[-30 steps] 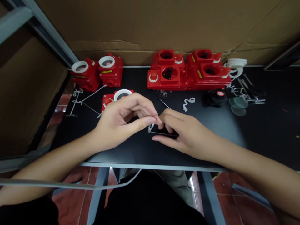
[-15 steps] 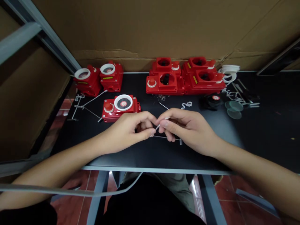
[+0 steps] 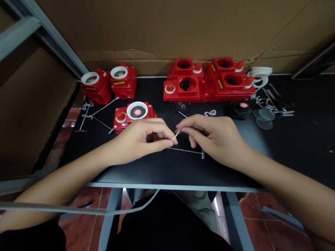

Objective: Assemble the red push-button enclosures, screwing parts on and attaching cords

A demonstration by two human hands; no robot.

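Observation:
Between my two hands, above the front middle of the table, stretches a short thin white cord (image 3: 176, 135). Its lower end is pinched between thumb and index finger of my left hand (image 3: 146, 141). The fingertips of my right hand (image 3: 217, 137) close on the upper end. Under the hands lies a thin metal rod (image 3: 186, 150) with a short crosspiece at its right end. Just behind my left hand is a red housing (image 3: 120, 122) with a white ring (image 3: 137, 111) around a dark disc. A loose white string (image 3: 210, 113) lies behind my right hand.
Two red housings with white rings (image 3: 120, 83) stand back left. Several open red housings (image 3: 187, 92) line the back middle. To the right are white rings (image 3: 260, 74), a black part (image 3: 239, 109), glass discs (image 3: 265, 118) and metal tools. Rods tied with cord (image 3: 90, 116) lie left.
My hands have drawn slightly apart, and more of the white cord shows between the fingertips. The camera view has shifted a little.

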